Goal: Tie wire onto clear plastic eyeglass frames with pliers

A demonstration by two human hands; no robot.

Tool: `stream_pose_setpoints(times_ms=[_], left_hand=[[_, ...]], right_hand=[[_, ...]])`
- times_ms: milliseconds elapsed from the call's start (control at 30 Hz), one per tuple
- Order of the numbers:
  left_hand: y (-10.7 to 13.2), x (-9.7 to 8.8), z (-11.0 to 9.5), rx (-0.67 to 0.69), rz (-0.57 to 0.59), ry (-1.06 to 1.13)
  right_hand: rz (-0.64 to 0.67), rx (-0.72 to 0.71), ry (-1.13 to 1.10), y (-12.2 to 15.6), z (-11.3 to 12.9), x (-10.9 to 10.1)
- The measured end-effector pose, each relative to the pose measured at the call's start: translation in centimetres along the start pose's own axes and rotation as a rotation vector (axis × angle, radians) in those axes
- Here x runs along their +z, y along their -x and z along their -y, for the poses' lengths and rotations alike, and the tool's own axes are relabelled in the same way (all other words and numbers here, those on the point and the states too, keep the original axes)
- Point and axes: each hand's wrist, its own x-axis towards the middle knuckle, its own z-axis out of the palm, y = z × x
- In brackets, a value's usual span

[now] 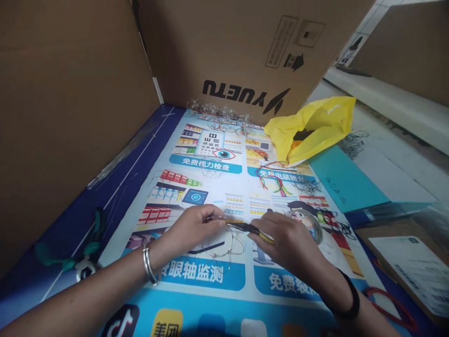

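Note:
My left hand [194,227] is closed in a pinch on a thin wire eyeglass frame [224,248] that hangs just above a printed poster [210,187] covering the table. My right hand [287,238] is wrapped round small pliers [245,227] with yellow handles. The dark tip of the pliers meets the wire right at my left fingertips. A silver bangle sits on my left wrist and a black band on my right wrist.
Large cardboard boxes [228,51] wall the back and left. A yellow plastic bag [312,126] and a teal flat box [343,180] lie at the right. Coloured wires [277,180] and piles of wire frames [220,114] lie on the poster. Green-handled pliers [87,243] lie left.

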Motion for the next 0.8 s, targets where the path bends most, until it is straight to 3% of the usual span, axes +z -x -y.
stream_pose_setpoints(times_ms=[333,800], left_hand=[[0.21,0.3,0.26,0.101,-0.015,0.045],[0.41,0.74,0.69,0.088,-0.051,0.088]], right_hand=[[-0.012,-0.015,0.021,0.11,-0.03,0.47],[0.013,0.006,0.032,-0.01,0.09,0.41]])
